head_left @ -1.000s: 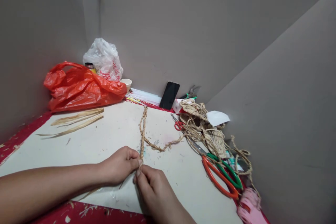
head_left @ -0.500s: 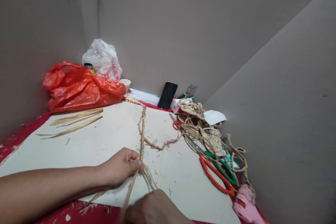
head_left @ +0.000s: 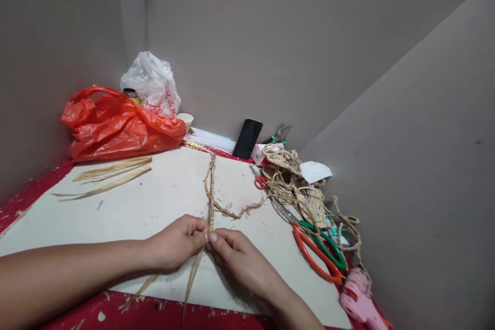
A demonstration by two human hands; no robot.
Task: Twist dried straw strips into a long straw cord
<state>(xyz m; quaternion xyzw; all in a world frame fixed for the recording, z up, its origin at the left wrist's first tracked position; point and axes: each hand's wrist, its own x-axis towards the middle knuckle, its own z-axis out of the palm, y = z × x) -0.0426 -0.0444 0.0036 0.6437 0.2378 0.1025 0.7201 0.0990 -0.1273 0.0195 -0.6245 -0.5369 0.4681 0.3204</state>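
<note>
A braided straw cord (head_left: 212, 201) runs up the middle of the white board (head_left: 166, 196), with a thinner twisted length curving off to its right. At the cord's lower end my left hand (head_left: 181, 241) pinches it between thumb and fingers. My right hand (head_left: 242, 258) meets the left there, thumb and fingertips closed on the same end. Loose flat straw strands (head_left: 192, 276) hang down below my left fingers. The exact strands between my right fingertips are hidden.
Dry straw strips (head_left: 116, 169) lie at the left. Behind are a red plastic bag (head_left: 124, 134), a paper cup (head_left: 186, 121) and a leaning phone (head_left: 247, 139). Woven straw pieces (head_left: 309, 203), large scissors (head_left: 319, 255) and a pink glue gun (head_left: 359, 296) line the right edge.
My right hand has come up from the bottom edge to the cord's lower end, beside my left hand. My left hand keeps its pinch in nearly the same place.
</note>
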